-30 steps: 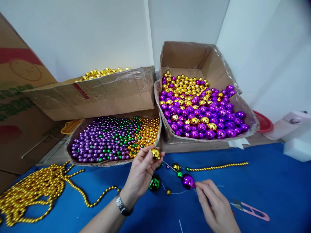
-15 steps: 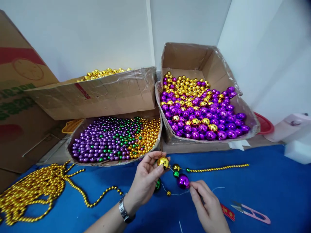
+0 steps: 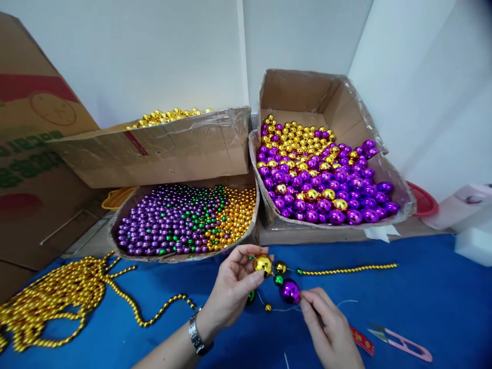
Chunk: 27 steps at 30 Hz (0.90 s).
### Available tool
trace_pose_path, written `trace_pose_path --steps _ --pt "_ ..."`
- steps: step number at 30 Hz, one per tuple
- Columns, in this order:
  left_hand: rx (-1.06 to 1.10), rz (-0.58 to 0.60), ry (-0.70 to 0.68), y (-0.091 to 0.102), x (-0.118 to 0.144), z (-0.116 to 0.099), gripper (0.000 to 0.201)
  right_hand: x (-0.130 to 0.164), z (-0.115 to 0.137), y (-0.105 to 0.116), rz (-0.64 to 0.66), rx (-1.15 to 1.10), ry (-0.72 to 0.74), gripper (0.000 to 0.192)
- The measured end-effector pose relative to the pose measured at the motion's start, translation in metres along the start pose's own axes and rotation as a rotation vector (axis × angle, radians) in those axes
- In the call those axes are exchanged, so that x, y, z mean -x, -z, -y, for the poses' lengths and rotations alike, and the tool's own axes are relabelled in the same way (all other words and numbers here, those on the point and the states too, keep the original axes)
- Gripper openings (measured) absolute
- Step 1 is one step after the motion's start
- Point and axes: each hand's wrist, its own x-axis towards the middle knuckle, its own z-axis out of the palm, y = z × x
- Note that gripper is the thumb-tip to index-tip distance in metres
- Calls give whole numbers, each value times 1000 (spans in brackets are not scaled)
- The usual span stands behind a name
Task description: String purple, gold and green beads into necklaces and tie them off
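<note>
My left hand point(image 3: 232, 287), with a watch on its wrist, pinches a large gold bead point(image 3: 263, 265) between thumb and fingers. On the same thread sit a small green bead point(image 3: 278, 280) and a large purple bead point(image 3: 289, 291). My right hand point(image 3: 326, 323) is closed at the right side of that purple bead; whether its fingertips also pinch the thread I cannot tell. Close by are a dark gold bead point(image 3: 281, 267), a small gold bead point(image 3: 268, 307) on a thread, and a green bead point(image 3: 251, 296) partly behind my left hand. A thin gold bead strand point(image 3: 349, 269) stretches rightward.
A heap of gold bead strands point(image 3: 57, 302) lies at left on the blue table point(image 3: 154, 348). Behind stand a cardboard box point(image 3: 184, 220) of small beads and another point(image 3: 330, 179) of large purple and gold beads. Pink thread snips point(image 3: 403, 342) and a red packet point(image 3: 362, 341) lie at right.
The view has shifted slightly, so the boxes sit a little further right in it. Both hands keep their grips; the gold and purple beads have hardly moved.
</note>
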Motion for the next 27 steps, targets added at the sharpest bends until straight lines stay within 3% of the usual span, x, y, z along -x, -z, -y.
trace_pose_path --steps 3,8,11,14,17,20,24,27 --pt "-2 34 -2 -1 1 0 33 1 0 -8 -18 -166 -136 27" --pt "-72 97 16 -2 3 -4 36 1 -4 -26 36 -697 -453 43" --pt "-104 147 43 -2 5 -11 38 0 -6 -32 91 -988 -541 48" --pt "-186 205 37 5 0 -29 40 0 -6 -32 125 -1129 -569 41" --pt "-535 104 -39 31 -19 -56 34 1 -7 -27 110 -1207 -578 37" --pt "-1266 -13 -76 75 -46 -83 31 3 -10 -20 117 -1245 -568 36" --pt "-1492 -30 17 131 -68 -94 11 5 -19 -15 97 -1256 -585 35" --pt "-1550 -40 82 154 -69 -86 4 5 -22 -16 83 -1233 -600 35"
